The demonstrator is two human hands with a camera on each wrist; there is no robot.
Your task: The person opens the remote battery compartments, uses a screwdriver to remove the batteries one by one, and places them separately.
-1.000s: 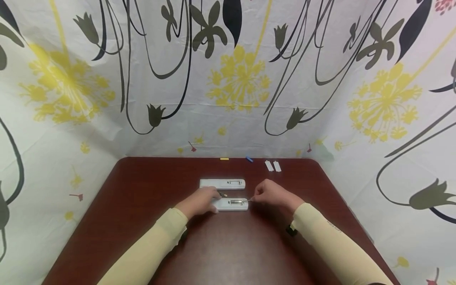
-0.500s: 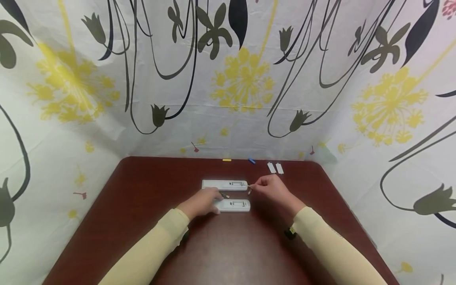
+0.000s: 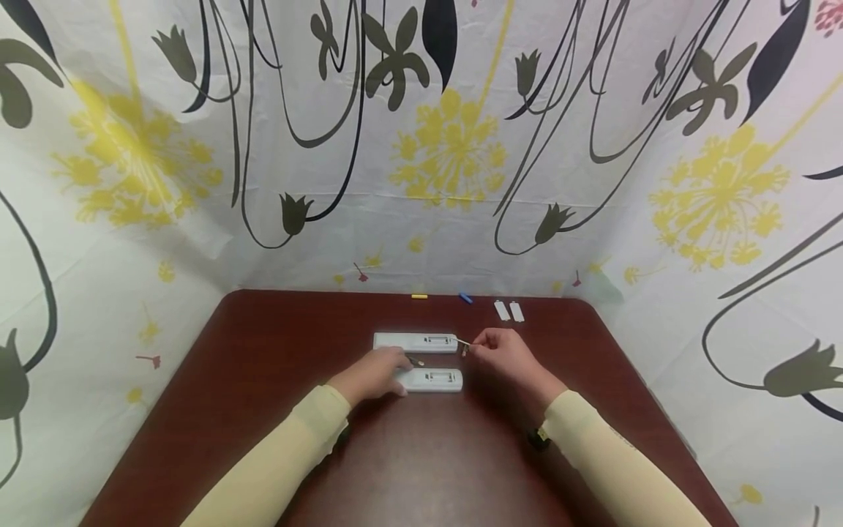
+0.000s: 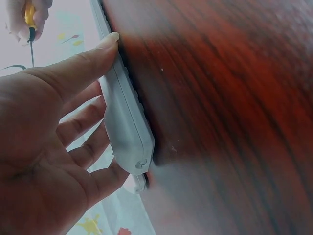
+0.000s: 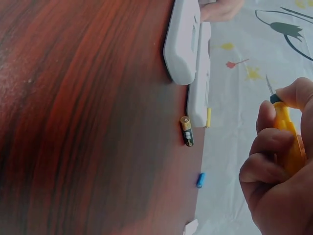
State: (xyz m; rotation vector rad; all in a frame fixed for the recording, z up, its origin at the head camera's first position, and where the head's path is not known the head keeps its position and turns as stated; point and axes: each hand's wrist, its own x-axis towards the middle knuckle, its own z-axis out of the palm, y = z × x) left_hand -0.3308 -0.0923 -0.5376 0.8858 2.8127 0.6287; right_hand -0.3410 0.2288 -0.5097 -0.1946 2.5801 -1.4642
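My left hand [image 3: 372, 373] holds the near white remote control [image 3: 431, 380] by its edges, thumb on one side and fingers on the other. A far remote control [image 3: 410, 341] lies parallel behind it; both have their battery compartments exposed. My right hand [image 3: 508, 356] grips a screwdriver [image 5: 289, 139] with a yellow handle, its thin tip at the right end of the far remote's compartment. A gold and black battery [image 5: 187, 132] lies on the table by the remotes' right ends. Another small battery [image 3: 416, 361] sits between the remotes, beside the left fingers.
Along the back of the dark red table [image 3: 296, 322] lie a yellow battery-like cylinder [image 3: 419, 296] and a blue one [image 3: 465, 298]. Two white battery covers [image 3: 509, 311] are at the back right. A patterned cloth [image 3: 369, 249] hangs round the table's far sides.
A battery has come out of the near remote and lies by its right end. My right hand has moved the screwdriver from the near remote to the far one. The left hand keeps its hold.
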